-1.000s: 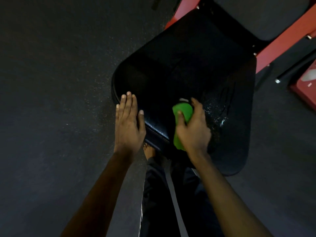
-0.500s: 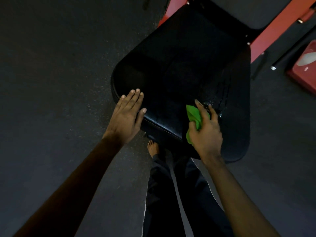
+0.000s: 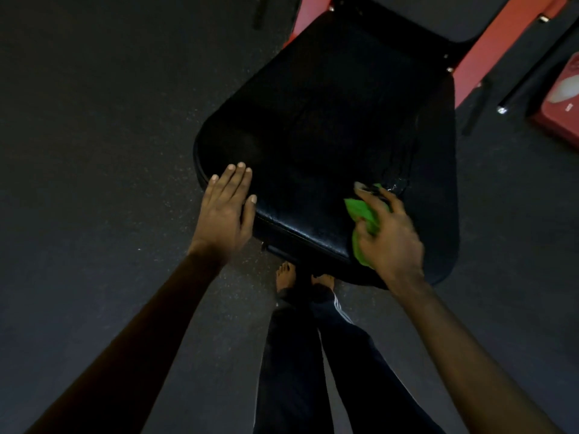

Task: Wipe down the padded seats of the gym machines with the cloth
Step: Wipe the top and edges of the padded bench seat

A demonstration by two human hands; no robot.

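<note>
A black padded seat (image 3: 326, 126) of a red-framed gym machine fills the middle of the head view. My right hand (image 3: 388, 236) grips a bright green cloth (image 3: 363, 214) and presses it on the seat's near right part, fingers curled over it; the hand hides most of the cloth. A wet sheen shows on the pad just beyond the cloth. My left hand (image 3: 227, 214) lies flat with straight fingers on the seat's near left corner.
The red frame (image 3: 488, 48) and a second dark pad (image 3: 438, 14) rise behind the seat. A red machine part (image 3: 560, 104) and a black bar (image 3: 529, 79) sit at the right. Dark rubber floor (image 3: 94, 151) surrounds the seat. My bare feet (image 3: 286, 275) stand under its near edge.
My right hand has slid the cloth rightward along the seat's near edge. My left hand has stayed flat on the near left corner, turning slightly. The camera moved closer.
</note>
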